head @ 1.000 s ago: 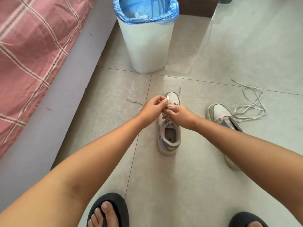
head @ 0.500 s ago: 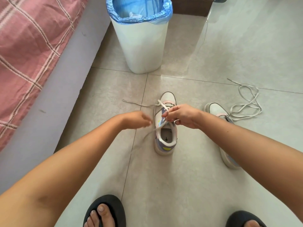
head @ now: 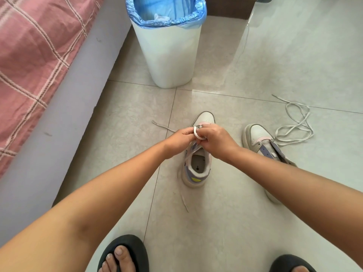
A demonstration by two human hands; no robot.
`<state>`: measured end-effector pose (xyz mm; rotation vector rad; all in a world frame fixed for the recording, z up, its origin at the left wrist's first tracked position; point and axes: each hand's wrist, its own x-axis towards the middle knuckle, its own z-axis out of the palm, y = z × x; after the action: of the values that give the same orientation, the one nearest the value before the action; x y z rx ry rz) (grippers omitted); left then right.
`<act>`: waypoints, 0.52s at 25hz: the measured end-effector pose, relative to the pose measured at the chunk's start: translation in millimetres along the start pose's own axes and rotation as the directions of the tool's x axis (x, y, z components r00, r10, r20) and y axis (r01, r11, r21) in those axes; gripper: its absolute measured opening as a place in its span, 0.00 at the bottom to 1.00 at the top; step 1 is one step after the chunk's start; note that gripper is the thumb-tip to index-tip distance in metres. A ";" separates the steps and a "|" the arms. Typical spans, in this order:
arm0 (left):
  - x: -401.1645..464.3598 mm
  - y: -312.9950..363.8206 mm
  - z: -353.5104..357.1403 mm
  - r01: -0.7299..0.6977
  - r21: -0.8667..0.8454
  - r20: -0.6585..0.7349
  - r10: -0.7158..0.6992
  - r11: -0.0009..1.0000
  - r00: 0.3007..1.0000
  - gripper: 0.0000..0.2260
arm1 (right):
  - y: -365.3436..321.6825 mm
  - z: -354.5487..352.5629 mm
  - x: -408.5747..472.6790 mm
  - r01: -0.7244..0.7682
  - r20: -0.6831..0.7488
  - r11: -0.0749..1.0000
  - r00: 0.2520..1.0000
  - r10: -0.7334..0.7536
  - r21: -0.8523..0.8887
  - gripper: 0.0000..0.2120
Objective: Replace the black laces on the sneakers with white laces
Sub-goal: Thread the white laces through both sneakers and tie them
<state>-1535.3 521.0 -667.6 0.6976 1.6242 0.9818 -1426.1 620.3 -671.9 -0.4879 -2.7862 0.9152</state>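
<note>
A white, pink and lilac sneaker (head: 197, 169) stands on the floor tiles, toe pointing away from me. My left hand (head: 179, 137) and my right hand (head: 215, 139) meet over its eyelets, both pinching a white lace (head: 196, 132) that loops between my fingers. One lace end (head: 163, 126) trails left of the toe, the other (head: 184, 203) lies beside the heel. A second sneaker (head: 261, 142) without laces lies to the right, partly under my right forearm. A loose white lace (head: 294, 126) is piled beyond it.
A white bin (head: 169, 55) with a blue liner stands just beyond the sneaker. A bed with a pink checked cover (head: 33, 55) and grey base runs along the left. My feet in black slippers (head: 125, 254) are at the bottom edge.
My left hand, which had pulled away to the left with the lace half a second ago, has come back to the eyelets and joined my right hand on the lace.
</note>
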 end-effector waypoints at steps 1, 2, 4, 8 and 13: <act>0.2 -1.3 1.2 0.010 -0.002 0.003 -0.010 1.000 1.000 0.10 | 3.3 4.3 -1.3 0.063 -0.052 0.995 0.996 -0.067 -0.075 0.02; -0.4 -1.3 2.3 0.016 -0.009 0.010 -0.016 1.000 1.000 0.11 | 6.8 9.0 -1.9 0.080 -0.110 0.991 0.990 -0.091 -0.103 0.02; 1.3 -4.6 2.4 0.005 -0.033 0.031 -0.004 0.999 1.000 0.11 | 6.3 11.3 -4.4 -0.054 -0.138 0.997 0.989 0.061 0.056 0.04; 6.0 -6.4 -2.3 0.024 -0.013 0.025 -0.024 1.000 0.999 0.07 | 8.9 5.3 -10.3 -0.395 0.020 0.835 0.907 0.420 0.383 0.09; 13.9 -2.0 -12.1 -0.014 0.558 -0.031 0.038 0.830 0.999 0.08 | 11.2 -6.8 -19.0 -0.491 0.099 0.808 0.868 0.487 0.327 0.10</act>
<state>-1550.6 528.7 -674.9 1.0995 1.9641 0.5261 -1403.8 625.8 -674.2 -1.1736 -2.4533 1.4722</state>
